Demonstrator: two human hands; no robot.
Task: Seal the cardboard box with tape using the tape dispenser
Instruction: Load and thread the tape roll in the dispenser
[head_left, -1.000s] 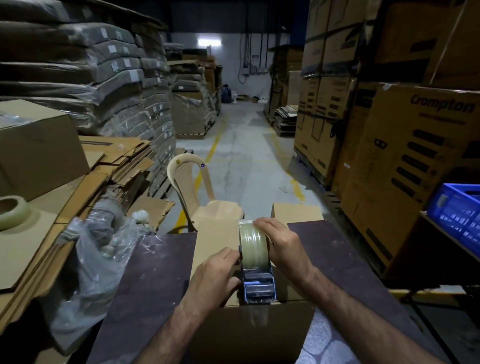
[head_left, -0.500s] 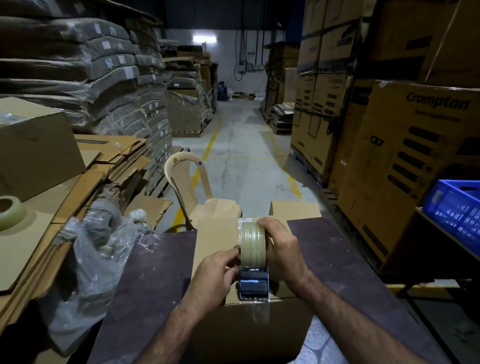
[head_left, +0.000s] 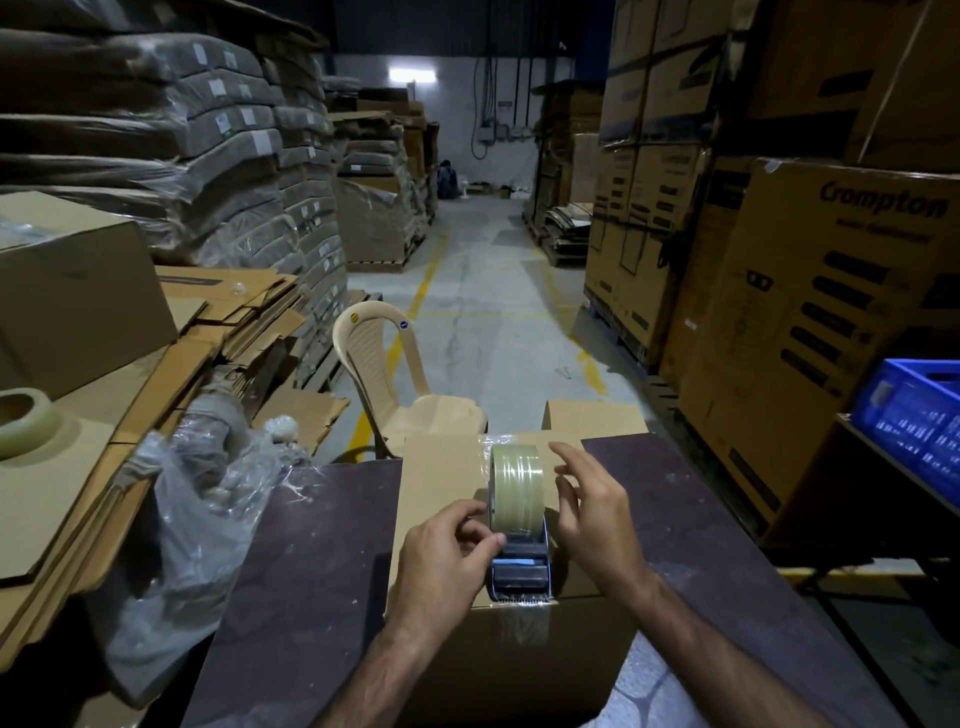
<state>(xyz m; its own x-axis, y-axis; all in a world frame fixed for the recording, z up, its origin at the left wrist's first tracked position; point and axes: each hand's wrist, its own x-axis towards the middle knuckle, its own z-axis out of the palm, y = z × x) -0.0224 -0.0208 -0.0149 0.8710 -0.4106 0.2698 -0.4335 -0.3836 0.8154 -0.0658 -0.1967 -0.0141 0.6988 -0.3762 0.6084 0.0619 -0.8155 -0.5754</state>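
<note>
Head view: the cardboard box (head_left: 441, 467) sits on a dark table (head_left: 311, 545), its near side cut off by the bottom edge and its top seam hidden under the tape dispenser (head_left: 518, 519) standing at the near edge of its top. A clear tape strip runs down its front face, hard to make out. Left hand (head_left: 447, 561) pinches the dispenser's side; right hand (head_left: 592, 509) hovers just beside the roll, fingers spread, touching nothing. Beside the box on the left lies a crumpled plastic bag (head_left: 197, 519); beyond it stands a plastic chair (head_left: 395, 374). Bare table flanks the box on both sides.
</note>
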